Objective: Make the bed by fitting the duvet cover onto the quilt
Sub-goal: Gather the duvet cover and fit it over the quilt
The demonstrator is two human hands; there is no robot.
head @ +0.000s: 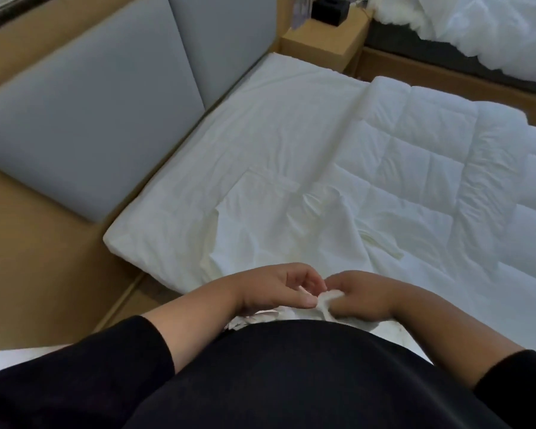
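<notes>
A white quilted quilt (pixel 430 168) lies spread over the right part of the bed. A smooth white duvet cover (pixel 279 212) lies wrinkled over its near left corner and reaches to my body. My right hand (pixel 362 297) grips a small bunched corner of white fabric at the bed's near edge. My left hand (pixel 279 286) is right beside it, fingers curled, thumb and fingertips at the same bit of fabric. Both hands meet just in front of my black top.
The mattress (pixel 198 168) with its white sheet meets a grey padded headboard (pixel 90 103) on the left. A wooden nightstand (pixel 322 38) with a black box (pixel 328 9) stands at the back. A second bed with rumpled white bedding (pixel 483 29) is at top right.
</notes>
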